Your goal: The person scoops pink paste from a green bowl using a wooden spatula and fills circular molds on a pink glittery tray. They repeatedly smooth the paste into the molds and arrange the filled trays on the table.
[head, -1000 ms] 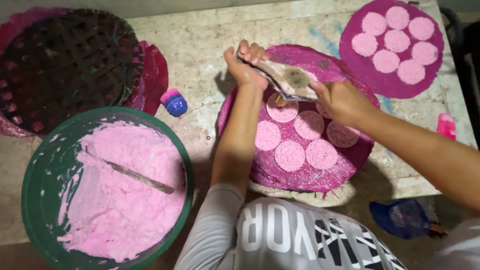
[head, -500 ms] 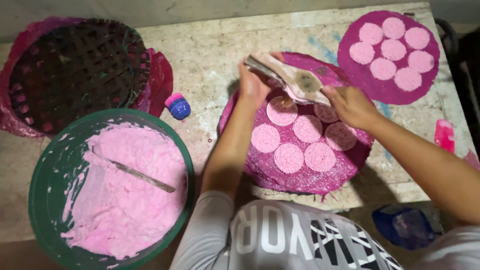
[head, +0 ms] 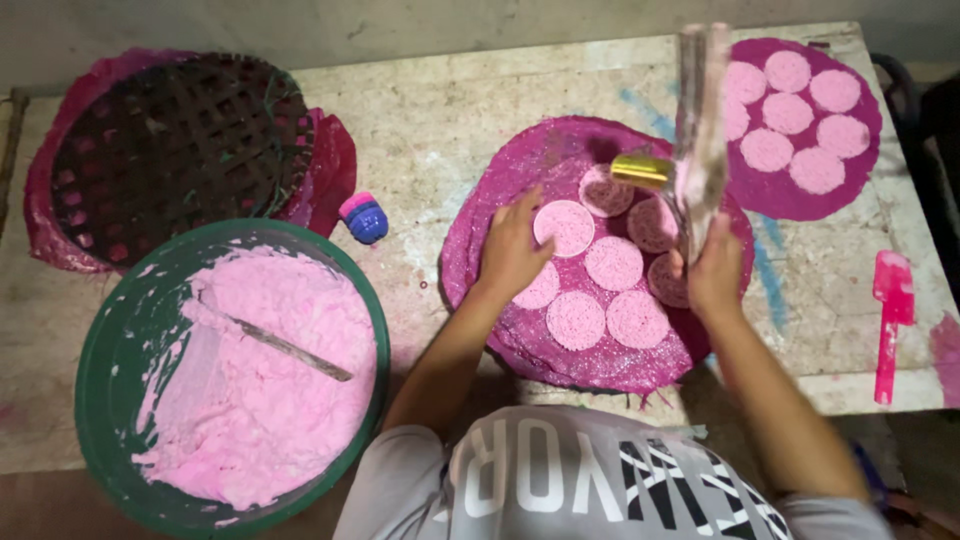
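Observation:
A round magenta mat lies in front of me with several flat pink discs on it. My left hand rests open on the mat's left side, fingers touching a disc. My right hand grips a long flat paddle, held upright and blurred, with a small yellow ring mould at its lower part above a disc.
A green basin of pink paste with a stick in it sits at lower left. A dark woven tray is at upper left. A second magenta mat with discs, a pink spatula and a small blue-pink cap lie on the table.
The paddle has swung from lying flat over the mat to upright in my right hand. My left hand let go of it and dropped onto the mat.

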